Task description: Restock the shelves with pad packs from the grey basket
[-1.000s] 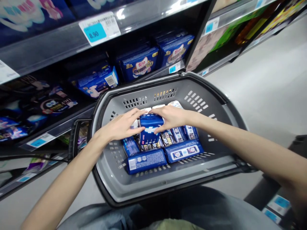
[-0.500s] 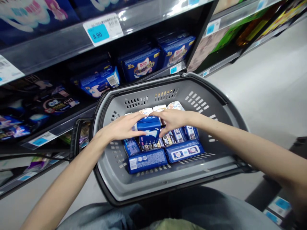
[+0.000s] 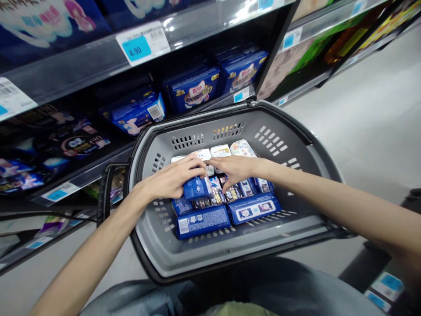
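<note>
A grey shopping basket [image 3: 230, 256] rests on my lap, packed with several blue and white packs. My left hand [image 3: 171, 181] is curled around a small blue pack [image 3: 197, 188], pressing it down among the others near the basket's middle. My right hand [image 3: 237, 169] lies just to the right of it, fingers stretched flat over the neighbouring packs and touching them. Two larger blue packs [image 3: 201, 220] lie flat along the near side of the basket.
Store shelves [image 3: 98, 57] with blue packs [image 3: 194, 90] and a price tag [image 3: 142, 44] reading 8.90 stand close on the left and ahead. Grey floor [image 3: 368, 118] opens to the right. The basket's black handle [image 3: 102, 193] juts toward the shelf.
The blue pack, held up between both hands before, has gone down into the basket among the others. My right hand has let go and flattened; my left still grips it.
</note>
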Motion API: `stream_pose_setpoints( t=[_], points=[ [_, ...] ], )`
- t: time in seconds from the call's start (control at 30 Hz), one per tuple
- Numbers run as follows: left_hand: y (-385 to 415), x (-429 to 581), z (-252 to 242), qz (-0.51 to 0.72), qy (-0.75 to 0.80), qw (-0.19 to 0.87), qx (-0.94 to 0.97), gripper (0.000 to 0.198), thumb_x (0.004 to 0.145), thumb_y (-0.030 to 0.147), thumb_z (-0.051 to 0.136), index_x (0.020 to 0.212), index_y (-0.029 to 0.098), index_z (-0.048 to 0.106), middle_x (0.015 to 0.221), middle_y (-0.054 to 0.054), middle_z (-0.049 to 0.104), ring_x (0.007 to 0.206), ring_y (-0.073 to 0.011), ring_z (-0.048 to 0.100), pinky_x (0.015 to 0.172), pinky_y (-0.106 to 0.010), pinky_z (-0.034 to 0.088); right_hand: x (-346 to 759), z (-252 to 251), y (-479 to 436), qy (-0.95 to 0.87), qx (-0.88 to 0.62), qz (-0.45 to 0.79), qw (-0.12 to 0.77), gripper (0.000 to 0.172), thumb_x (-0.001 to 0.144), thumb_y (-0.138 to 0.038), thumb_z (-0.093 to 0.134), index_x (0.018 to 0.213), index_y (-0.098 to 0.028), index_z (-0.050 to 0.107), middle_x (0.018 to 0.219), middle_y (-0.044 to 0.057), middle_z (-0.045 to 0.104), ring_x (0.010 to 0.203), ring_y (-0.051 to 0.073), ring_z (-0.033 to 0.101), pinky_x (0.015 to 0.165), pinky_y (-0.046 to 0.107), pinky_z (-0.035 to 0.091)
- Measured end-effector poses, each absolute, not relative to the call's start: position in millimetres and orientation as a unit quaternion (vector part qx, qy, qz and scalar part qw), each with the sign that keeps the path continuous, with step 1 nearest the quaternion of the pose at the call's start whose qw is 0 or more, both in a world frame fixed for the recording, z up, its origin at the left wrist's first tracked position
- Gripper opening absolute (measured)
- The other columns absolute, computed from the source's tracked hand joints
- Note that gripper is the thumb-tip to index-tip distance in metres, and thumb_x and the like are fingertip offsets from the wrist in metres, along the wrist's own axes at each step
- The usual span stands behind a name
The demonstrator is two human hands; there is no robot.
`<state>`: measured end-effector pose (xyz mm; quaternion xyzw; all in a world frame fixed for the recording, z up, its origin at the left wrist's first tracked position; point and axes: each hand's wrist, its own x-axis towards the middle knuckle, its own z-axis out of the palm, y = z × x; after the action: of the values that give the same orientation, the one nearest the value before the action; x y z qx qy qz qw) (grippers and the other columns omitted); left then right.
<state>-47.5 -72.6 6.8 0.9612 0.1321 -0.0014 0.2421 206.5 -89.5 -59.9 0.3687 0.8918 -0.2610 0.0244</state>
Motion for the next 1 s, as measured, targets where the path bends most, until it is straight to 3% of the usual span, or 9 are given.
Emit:
stream_pose_setpoints(
  t=[0.33,0.53,0.73,1.0],
  points=[
    [-66.3,-52.4,-1.4,0.140,0.080,0.145,0.976,0.046,0.068,-0.005,0.047,0.107,0.019,0.054,0.121,-0.010,0.056,0.118,-0.0263,0.047,0.099,-0.045,0.048,213.1,-60.7,-81.6,0.885,0.374,-0.275,0.033,0.126,0.059,-0.048,0.090,0.159,-0.014,0.022,0.151,0.024,0.046,0.129,0.045,0.055,0.104,0.054,0.046],
    [-64.5,-54.7,2.1,0.157,0.083,0.064,0.982,0.050,0.066,-0.005,0.047,0.109,0.020,0.052,0.122,-0.011,0.056,0.118,-0.0283,0.047,0.096,-0.047,0.049,223.3,-53.2,-72.8,0.892,0.350,-0.285,-0.039,0.116,0.062,-0.055,0.083,0.155,-0.019,0.025,0.147,0.018,0.052,0.127,0.039,0.056,0.103,0.050,0.047],
    [-63.2,-54.7,-0.6,0.161,0.094,0.050,0.981,0.049,0.073,-0.004,0.050,0.117,0.019,0.051,0.126,-0.012,0.055,0.119,-0.0272,0.049,0.096,-0.046,0.050,219.2,-45.9,-75.9,0.889,0.399,-0.224,0.012,0.098,0.065,-0.048,0.078,0.146,-0.013,0.035,0.130,0.021,0.062,0.104,0.039,0.066,0.081,0.047,0.052],
    [-59.4,-58.2,-7.4,0.168,0.092,-0.005,0.981,0.061,0.077,-0.008,0.048,0.129,0.022,0.053,0.132,-0.012,0.056,0.124,-0.0275,0.047,0.097,-0.046,0.050,220.7,-47.5,-74.3,0.891,0.400,-0.211,0.035,0.095,0.066,-0.050,0.075,0.142,-0.009,0.036,0.132,0.023,0.060,0.099,0.037,0.066,0.078,0.044,0.050]
  ],
)
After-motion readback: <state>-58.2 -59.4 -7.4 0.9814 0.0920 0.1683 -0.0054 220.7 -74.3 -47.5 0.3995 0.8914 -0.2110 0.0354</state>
